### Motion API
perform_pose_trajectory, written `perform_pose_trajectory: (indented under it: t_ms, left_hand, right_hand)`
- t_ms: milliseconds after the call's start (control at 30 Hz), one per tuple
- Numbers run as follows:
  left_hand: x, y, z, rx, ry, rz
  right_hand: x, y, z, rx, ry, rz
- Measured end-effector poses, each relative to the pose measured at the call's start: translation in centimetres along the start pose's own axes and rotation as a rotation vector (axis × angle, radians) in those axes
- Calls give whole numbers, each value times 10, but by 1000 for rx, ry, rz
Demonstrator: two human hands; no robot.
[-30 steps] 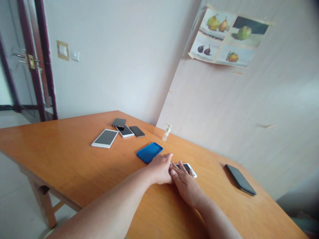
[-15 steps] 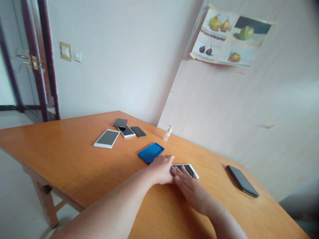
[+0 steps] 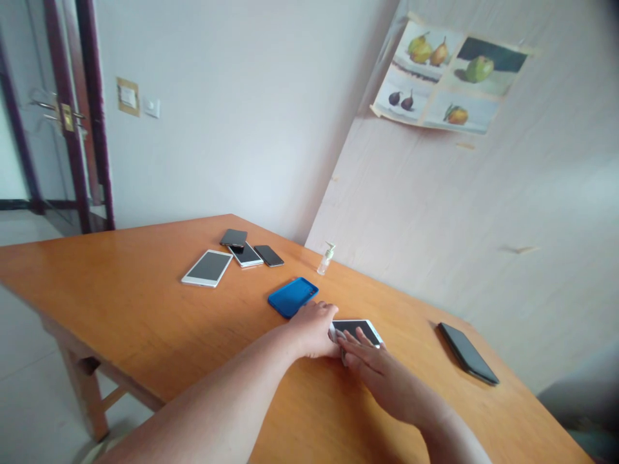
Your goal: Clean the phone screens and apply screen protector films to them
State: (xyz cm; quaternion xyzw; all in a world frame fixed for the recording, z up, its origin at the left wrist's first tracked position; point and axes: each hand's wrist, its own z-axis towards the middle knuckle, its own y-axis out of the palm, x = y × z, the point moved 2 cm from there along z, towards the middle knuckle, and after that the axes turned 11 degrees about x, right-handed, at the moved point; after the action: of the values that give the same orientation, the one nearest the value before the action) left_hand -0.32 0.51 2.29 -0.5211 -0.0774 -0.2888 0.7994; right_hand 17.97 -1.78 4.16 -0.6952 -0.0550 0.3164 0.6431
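A white smartphone (image 3: 360, 327) with a dark screen lies flat on the wooden table in front of me. My left hand (image 3: 316, 328) is closed at its left end, which the hand covers. The fingers of my right hand (image 3: 374, 364) are stretched out, lying at the phone's near edge and partly over its screen. Between the two hands shows a small pale greyish piece (image 3: 343, 356); what it is I cannot make out. Just beyond my left hand, a blue phone case (image 3: 293, 296) rests with its hollow side up.
A clear pump bottle (image 3: 325, 259) stands toward the wall. At the far left are a white tablet (image 3: 207, 269), a white phone (image 3: 247, 256), a black phone (image 3: 269, 256) and a dark flat device (image 3: 234, 237). Another black device (image 3: 467, 353) lies near the table's right edge.
My right hand has drawn back a little toward me and to the right, uncovering more of the phone's screen. My left hand stays at the phone's left end. The view has shifted slightly.
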Motion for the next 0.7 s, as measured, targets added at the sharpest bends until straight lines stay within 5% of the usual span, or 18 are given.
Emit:
perform_pose_trajectory:
  t_ms: [100,300,533,700]
  left_hand:
    - [-1,0,0,-2,2,13]
    - [-1,0,2,-22,11,18]
    - [-1,0,2,-30,-3,26]
    - [1,-3,2,-56,9,8]
  right_hand:
    - [5,-4,-1,-4,6,-23]
    - [40,-16,3,80,269,-392]
    - [17,-10,-1,16,-12,-117]
    - [37,-14,1,93,176,-251]
